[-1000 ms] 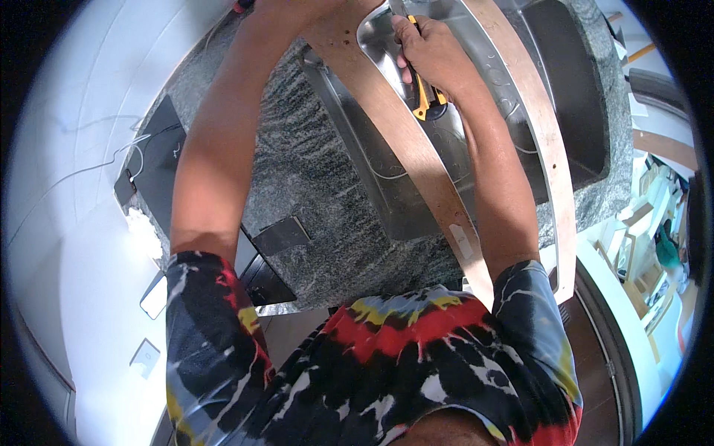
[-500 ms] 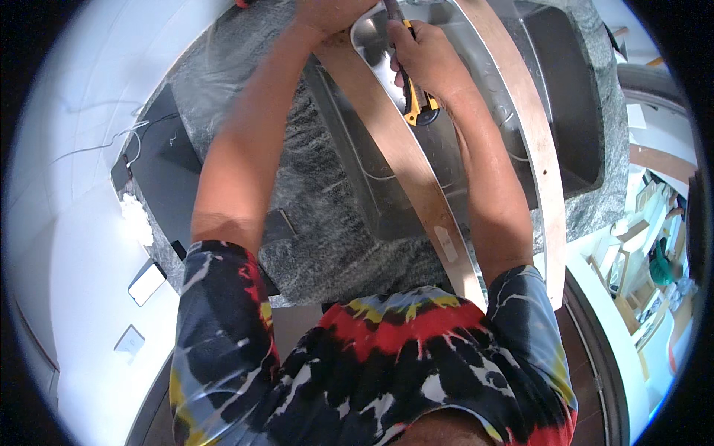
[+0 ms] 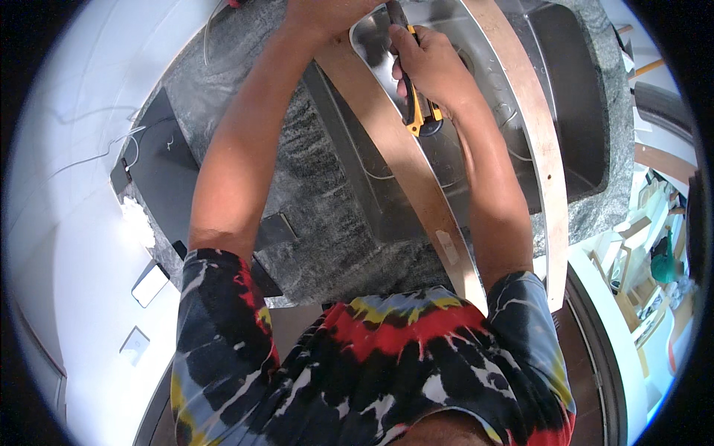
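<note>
My right hand (image 3: 439, 70) is closed around a yellow and black utility knife (image 3: 425, 123). The knife's tip end points away from me, beside the left of two long wooden strips (image 3: 405, 167) with white edges. My left hand (image 3: 327, 13) lies at the far end of that strip, near the knife's front; its fingers are mostly cut off by the upper edge. The right wooden strip (image 3: 537, 134) runs alongside, beyond my right forearm. Both strips lie across a dark double sink (image 3: 383, 212). Whether they join at the far end is hidden.
Grey stone countertop (image 3: 316, 256) surrounds the sink. A dark rectangular opening or panel (image 3: 160, 152) lies at left, with a thin white cable (image 3: 97, 154) near it. A phone-like white-faced object (image 3: 150, 286) rests lower left. Wood pieces (image 3: 632, 234) clutter the far right.
My right hand and the knife have come slightly toward me along the left strip. My left hand has shifted a little left, staying at the strip's far end.
</note>
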`<state>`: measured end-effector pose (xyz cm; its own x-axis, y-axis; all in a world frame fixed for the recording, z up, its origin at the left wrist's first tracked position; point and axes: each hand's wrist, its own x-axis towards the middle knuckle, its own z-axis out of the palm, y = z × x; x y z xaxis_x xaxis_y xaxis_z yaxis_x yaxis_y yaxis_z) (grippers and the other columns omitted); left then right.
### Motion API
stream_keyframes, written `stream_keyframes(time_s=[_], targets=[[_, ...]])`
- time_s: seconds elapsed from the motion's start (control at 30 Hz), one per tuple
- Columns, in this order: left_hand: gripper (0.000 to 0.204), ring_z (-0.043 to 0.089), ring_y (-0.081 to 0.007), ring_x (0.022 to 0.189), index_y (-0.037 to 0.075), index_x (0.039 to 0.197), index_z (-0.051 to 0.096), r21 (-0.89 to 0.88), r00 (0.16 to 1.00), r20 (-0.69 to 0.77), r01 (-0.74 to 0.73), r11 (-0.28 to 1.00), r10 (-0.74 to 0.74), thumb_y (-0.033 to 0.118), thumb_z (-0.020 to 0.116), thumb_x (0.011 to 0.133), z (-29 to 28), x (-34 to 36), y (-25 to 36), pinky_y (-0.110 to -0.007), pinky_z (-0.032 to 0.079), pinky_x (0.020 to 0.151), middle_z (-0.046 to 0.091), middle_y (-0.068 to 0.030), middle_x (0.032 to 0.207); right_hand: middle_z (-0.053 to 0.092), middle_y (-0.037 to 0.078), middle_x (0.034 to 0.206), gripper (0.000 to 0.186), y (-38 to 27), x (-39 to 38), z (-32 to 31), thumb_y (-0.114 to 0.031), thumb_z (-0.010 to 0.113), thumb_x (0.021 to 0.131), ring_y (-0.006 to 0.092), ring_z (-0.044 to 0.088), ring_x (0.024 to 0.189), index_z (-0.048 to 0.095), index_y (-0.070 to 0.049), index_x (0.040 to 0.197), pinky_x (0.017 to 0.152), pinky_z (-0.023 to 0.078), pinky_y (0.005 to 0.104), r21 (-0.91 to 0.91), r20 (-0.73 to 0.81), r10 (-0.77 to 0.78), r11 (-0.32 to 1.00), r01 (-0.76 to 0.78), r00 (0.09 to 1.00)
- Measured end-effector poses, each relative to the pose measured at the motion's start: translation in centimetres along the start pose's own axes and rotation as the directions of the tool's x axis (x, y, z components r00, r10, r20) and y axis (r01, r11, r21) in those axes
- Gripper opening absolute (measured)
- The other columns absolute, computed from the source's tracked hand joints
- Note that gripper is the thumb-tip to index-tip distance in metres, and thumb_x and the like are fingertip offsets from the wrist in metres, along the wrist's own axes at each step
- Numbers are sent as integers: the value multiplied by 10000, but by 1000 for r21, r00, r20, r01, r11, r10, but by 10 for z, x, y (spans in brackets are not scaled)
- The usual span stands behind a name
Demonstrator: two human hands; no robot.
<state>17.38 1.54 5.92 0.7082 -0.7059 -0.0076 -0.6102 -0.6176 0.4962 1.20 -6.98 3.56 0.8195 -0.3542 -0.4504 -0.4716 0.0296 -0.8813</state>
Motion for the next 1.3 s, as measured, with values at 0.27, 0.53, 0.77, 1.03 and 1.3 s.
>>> stream_keyframes(time_s=[0.27, 0.53, 0.77, 1.03, 1.3], targets=[[310, 655, -338, 564, -44, 768, 703, -234, 972, -107, -228, 945, 208, 266, 713, 786, 20, 14, -27, -451, 485, 561, 613, -259, 657, 664, 119, 648, 446, 3, -2, 1, -335, 516, 1062, 197, 681, 522, 608, 65, 889, 555, 556, 345, -49, -37, -7, 999, 5, 999], [277, 646, -363, 561, -40, 740, 695, -169, 945, -250, -258, 951, 212, 233, 710, 787, 27, 7, -34, -447, 485, 550, 620, -258, 666, 613, 52, 640, 421, -5, 0, 3, -365, 508, 1080, 134, 623, 502, 605, 7, 909, 502, 508, 287, -101, 15, 8, 995, -7, 1000], [264, 626, -425, 571, -35, 708, 669, -191, 914, -334, -302, 934, 228, 219, 695, 778, 28, 4, -31, -487, 475, 545, 612, -264, 664, 588, 20, 641, 405, -4, 5, 6, -377, 524, 1083, 105, 572, 487, 599, -19, 909, 469, 472, 272, -48, 22, -13, 999, 14, 1000], [261, 623, -434, 568, -26, 679, 667, -68, 870, -446, -268, 961, 211, 220, 687, 764, 39, 12, -38, -492, 480, 542, 610, -266, 660, 607, 95, 645, 395, -6, 25, 12, -300, 460, 1085, 197, 615, 496, 588, 46, 946, 462, 500, 352, -96, 50, -22, 995, 27, 999], [304, 642, -426, 614, -11, 708, 690, 23, 824, -493, -309, 951, 280, 282, 681, 789, 52, 28, -49, -509, 503, 603, 647, -236, 668, 678, 161, 709, 505, -4, -30, -11, -415, 553, 1037, 240, 669, 556, 636, 69, 921, 590, 529, 369, -48, 24, 14, 999, -13, 1000]])
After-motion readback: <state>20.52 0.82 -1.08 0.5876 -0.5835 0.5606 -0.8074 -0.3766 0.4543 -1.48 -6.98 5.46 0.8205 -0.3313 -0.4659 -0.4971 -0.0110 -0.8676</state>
